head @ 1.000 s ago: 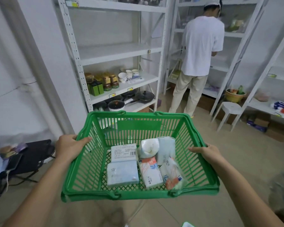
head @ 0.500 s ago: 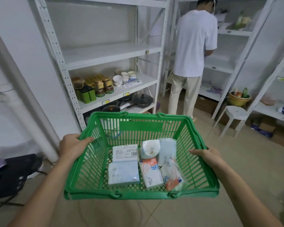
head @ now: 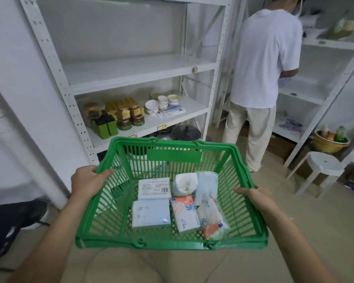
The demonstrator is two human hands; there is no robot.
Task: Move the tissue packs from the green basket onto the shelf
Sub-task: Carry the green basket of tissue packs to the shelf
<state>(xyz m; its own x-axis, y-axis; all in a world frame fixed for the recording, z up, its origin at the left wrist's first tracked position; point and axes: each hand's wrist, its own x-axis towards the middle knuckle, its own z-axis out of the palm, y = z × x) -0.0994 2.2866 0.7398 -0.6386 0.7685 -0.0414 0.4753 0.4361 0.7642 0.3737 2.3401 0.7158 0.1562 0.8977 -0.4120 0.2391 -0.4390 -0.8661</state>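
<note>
I hold a green plastic basket [head: 102,219] in front of me with both hands. My left hand [head: 86,180] grips its left rim and my right hand [head: 253,195] grips its right rim. Several tissue packs [head: 151,213] lie flat on the basket's floor: pale blue ones at the left, orange-and-white ones at the right, a white one at the back. Straight ahead stands a white metal shelf [head: 131,70] whose middle board is bare.
The lower board holds jars [head: 129,117], green boxes [head: 106,127] and white bowls [head: 161,103]; pans [head: 185,132] sit beneath. A person in a white shirt [head: 262,64] stands at the right by another shelf. A white stool [head: 323,166] and a yellow bowl [head: 329,144] are at the right. A dark bag [head: 12,221] lies on the floor at the left.
I have moved closer to the white shelf with the basket; shelf and person look larger. Both hands keep their grip and the packs have not shifted.
</note>
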